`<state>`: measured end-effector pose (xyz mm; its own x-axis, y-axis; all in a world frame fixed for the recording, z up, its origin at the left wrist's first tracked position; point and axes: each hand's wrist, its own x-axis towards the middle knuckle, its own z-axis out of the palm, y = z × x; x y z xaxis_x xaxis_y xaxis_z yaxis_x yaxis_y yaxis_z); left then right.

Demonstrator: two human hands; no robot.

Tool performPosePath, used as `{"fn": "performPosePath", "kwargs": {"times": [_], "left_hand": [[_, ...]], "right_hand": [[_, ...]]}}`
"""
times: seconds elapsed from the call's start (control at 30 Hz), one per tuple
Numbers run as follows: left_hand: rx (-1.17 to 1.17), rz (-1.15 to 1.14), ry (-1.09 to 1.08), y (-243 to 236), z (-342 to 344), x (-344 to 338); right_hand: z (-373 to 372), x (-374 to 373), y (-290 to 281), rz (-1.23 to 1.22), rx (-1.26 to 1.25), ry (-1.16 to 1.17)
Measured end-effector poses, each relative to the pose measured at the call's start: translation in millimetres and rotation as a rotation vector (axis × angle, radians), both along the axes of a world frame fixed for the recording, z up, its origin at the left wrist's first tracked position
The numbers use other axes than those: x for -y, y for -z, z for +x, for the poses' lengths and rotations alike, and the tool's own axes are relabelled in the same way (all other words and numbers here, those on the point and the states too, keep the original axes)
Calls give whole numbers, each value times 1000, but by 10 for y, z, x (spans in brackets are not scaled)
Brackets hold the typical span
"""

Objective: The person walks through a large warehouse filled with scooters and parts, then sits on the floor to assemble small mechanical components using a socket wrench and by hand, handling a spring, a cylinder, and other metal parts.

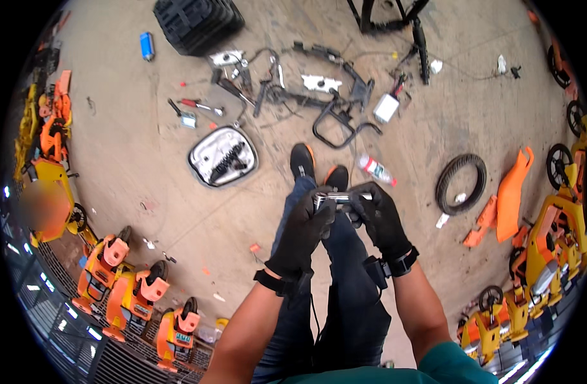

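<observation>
Head view: left hand (314, 221) and right hand (374, 217) grip a metal tool (339, 199), bottle (375, 169) ahead, tire (442, 185) rightward.

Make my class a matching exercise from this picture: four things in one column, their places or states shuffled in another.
1. Shiny metal tool
2. Coil-spring shock absorber
3. Bottle
4. Black tyre

A. Left of the long orange panel
B. Held by the left hand and right hand
C. Transparent, lying on its side
D. Inside the black-rimmed tray

Pairs: 1-B, 2-D, 3-C, 4-A
</observation>
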<state>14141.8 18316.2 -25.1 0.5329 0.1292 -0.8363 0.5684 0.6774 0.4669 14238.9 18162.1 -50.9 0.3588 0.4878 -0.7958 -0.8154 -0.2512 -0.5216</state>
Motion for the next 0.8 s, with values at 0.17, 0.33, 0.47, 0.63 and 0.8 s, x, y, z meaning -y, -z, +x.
{"fn": "performPosePath", "kwargs": {"times": [0.17,0.33,0.47,0.63,0.8], "left_hand": [[-69,120,-122,505,-307,-36],[-214,79,54,1198,-468,-441],[-255,213,169,1624,-330,-725],[304,1046,716,2484,-559,-1087],[225,1179,931,3077,-386,-1338]], "right_hand": [[-410,323,533,61,-129,317],[-573,262,535,169,-302,328],[-667,84,581,290,-533,549],[-856,-172,805,221,-500,615],[-963,-498,905,107,-501,662]]}}
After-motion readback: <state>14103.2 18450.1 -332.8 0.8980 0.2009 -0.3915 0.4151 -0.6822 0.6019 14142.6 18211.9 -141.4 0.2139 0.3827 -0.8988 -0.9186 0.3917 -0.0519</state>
